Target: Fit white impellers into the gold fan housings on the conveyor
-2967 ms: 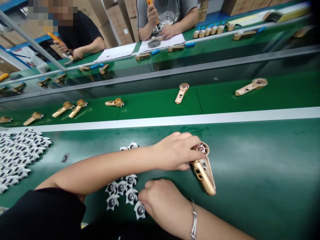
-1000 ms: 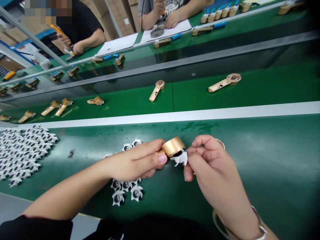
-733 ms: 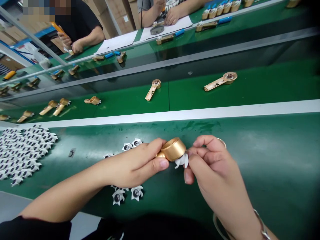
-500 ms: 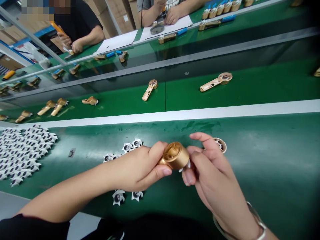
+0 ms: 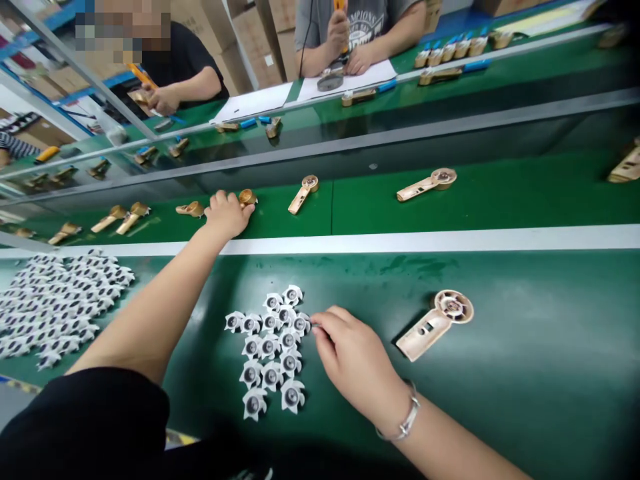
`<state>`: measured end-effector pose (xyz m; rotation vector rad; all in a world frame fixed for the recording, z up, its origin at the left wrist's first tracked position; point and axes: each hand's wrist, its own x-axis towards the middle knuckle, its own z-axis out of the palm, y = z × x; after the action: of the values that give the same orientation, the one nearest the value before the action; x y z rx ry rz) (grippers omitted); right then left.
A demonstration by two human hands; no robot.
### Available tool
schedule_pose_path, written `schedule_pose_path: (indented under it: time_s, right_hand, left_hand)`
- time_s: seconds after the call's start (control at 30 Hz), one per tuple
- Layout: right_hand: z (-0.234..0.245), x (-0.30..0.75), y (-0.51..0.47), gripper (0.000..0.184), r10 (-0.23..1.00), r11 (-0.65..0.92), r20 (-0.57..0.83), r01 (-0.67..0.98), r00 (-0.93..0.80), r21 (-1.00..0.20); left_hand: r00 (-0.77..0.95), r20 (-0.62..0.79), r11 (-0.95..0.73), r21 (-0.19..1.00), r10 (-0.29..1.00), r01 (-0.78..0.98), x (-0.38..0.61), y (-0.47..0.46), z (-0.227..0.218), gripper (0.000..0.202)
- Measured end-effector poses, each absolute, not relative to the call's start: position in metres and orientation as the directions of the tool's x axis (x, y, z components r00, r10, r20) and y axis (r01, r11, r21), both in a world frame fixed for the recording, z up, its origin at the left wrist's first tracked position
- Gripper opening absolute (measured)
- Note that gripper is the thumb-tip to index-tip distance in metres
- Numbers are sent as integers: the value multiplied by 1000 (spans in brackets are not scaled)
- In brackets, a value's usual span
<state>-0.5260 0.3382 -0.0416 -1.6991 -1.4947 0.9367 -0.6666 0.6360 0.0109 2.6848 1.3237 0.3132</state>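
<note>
My left hand [image 5: 227, 215] reaches onto the far green belt, its fingers closed around a gold handheld fan housing [image 5: 247, 197]; only the round end shows past the fingers. My right hand [image 5: 353, 357] is over the near bench, thumb and forefinger pinched at the edge of a white fan impeller [image 5: 301, 325]. That impeller is at the right side of a loose group of white impellers [image 5: 270, 346]. Further right on the bench, another gold fan housing [image 5: 425, 333] lies with its open inner side up.
A large cluster of white impellers [image 5: 60, 303] covers the left of the bench. Gold housings [image 5: 304, 195] are spaced along the belt [image 5: 360, 213], behind a white rail [image 5: 450, 240]. Across the line, two people work with orange tools [image 5: 341, 13] beside white sheets [image 5: 255, 101].
My left hand has carried the gold housing from above the bench to the far belt. My right hand has left that housing and moved to the impeller group. The view has shifted slightly.
</note>
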Motion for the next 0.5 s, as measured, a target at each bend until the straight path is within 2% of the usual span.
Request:
schedule_pose_path:
  time_s: [0.1, 0.23, 0.37, 0.5]
  right_hand:
    - [-42, -533, 344, 26, 990, -130, -81, 550, 112, -825]
    - [-43, -538, 348, 24, 988, -144, -87, 584, 124, -799]
    - [-42, -533, 347, 24, 990, -131, -77, 561, 120, -817]
    - [-35, -514, 343, 23, 984, -163, -102, 498, 147, -852]
  left_hand:
    - [486, 233, -525, 153, 842, 837, -645, 633, 0, 39]
    - [478, 180, -505, 160, 860, 848, -596, 637, -25, 43]
    - [504, 53, -500, 250, 862, 829, -571, 645, -28, 34]
    - [582, -64, -509, 416, 811, 754, -581, 617, -7, 26]
